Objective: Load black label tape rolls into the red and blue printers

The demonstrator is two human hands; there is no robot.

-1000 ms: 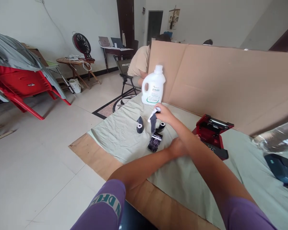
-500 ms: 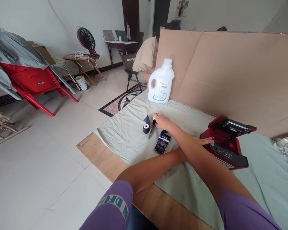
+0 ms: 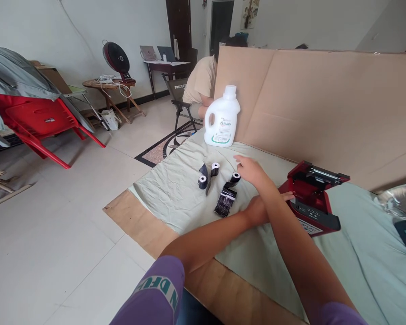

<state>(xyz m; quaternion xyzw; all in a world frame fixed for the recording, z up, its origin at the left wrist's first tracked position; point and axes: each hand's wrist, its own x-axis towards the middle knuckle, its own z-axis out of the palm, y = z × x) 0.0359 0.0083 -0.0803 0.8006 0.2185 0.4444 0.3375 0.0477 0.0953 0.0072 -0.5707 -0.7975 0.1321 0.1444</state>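
Left hand [image 3: 257, 211] is touching the red machine [image 3: 313, 212], partly hiding, can't tell how spread | right hand [image 3: 251, 169] is hanging empty, fingers loosely apart | black roll [image 3: 235, 179] is lying just beside it

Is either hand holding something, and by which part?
The right hand holds nothing visible. The left hand touches the red machine; whether it grips cannot be told.

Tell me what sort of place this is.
Probably a home or small office room serving as workspace: a fan stands on a wooden table, a dark laptop sits on a desk, and cardboard stands behind a cloth.
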